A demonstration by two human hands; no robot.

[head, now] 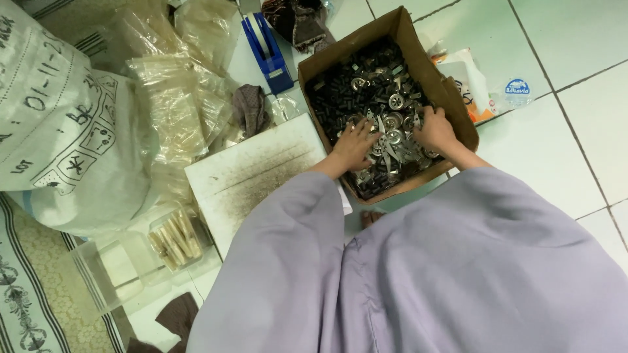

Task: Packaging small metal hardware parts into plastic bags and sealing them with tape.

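White floor tiles carry a cardboard box (451, 98) of black & silver metal parts (376, 91); left hand (353, 145) & right hand (435, 129), fingers spread, sift the near-end pile; next needs pinching single pieces.

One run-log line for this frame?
left hand: in metal parts | right hand: in metal parts | cardboard box: open, on floor

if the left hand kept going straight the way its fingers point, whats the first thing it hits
Probably the silver metal discs just past its fingertips. The left hand lies in the cardboard box, fingers pointing up and right across the heap of small black parts. Depth is hard to judge; it may already touch them.
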